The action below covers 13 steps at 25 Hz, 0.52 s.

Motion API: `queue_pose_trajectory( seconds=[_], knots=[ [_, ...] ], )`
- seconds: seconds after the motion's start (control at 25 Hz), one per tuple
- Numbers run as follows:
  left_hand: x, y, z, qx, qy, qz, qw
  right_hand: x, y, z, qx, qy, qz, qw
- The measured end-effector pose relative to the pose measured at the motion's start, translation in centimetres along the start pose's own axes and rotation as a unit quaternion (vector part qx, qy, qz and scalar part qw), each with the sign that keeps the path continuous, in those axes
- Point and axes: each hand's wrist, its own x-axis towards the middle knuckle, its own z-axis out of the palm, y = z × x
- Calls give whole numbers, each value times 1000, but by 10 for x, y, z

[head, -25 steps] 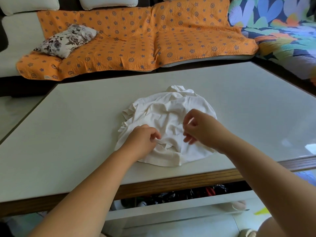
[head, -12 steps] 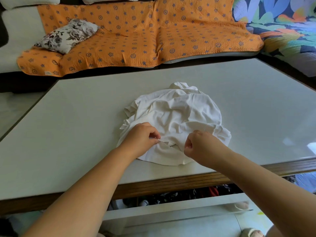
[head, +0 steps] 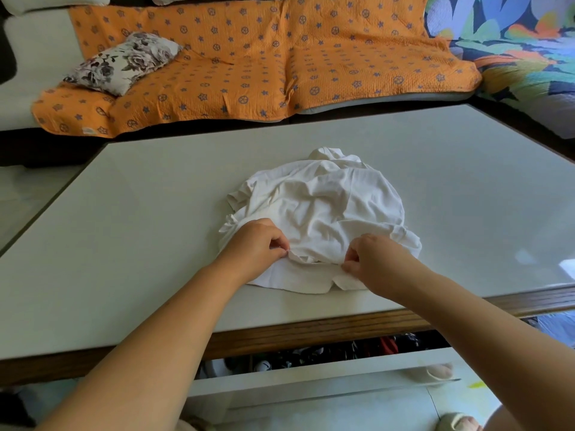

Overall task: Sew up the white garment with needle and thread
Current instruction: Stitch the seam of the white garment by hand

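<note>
Honestly I'd say we're barely started: white garment (head: 326, 206) sits bunched on the tabletop (head: 124, 228), my left grip (head: 252, 244) and right grip (head: 377, 259) each pinching its near edge, no stitches visible yet.

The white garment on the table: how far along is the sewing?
Done: the white garment lies bunched on the table, within reach; no finished seam shows. In hand: the left hand and right hand each pinch its near edge, a fold gathered between them. I cannot make out a needle or thread. Left: seemingly all the stitching, as far as this view tells.
</note>
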Motion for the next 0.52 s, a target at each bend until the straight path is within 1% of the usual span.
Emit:
queue_pose_trajectory(
  seconds=[0.04,0.12,0.24,0.28,0.4,0.44,0.52],
  knots=[
    [0,-1,-3,-17,10,-2,1000,0,2,-5,2,17,0,1000],
    [-1,-5,-13,-75,36,-32,996,0,7,-14,21,61,-1,998],
    [-6,0,-28,-229,60,-83,968,2,11,-23,79,125,-17,989],
    [-8,4,-30,-250,62,-85,962,2,11,-25,99,144,-18,984],
    [-11,16,-35,-243,71,-68,965,7,7,-30,174,177,-5,969],
    [-12,19,-38,-248,76,-64,964,9,6,-32,221,175,1,959],
    [-15,25,-47,-260,90,-59,959,8,0,-37,337,156,12,928]
  ],
)
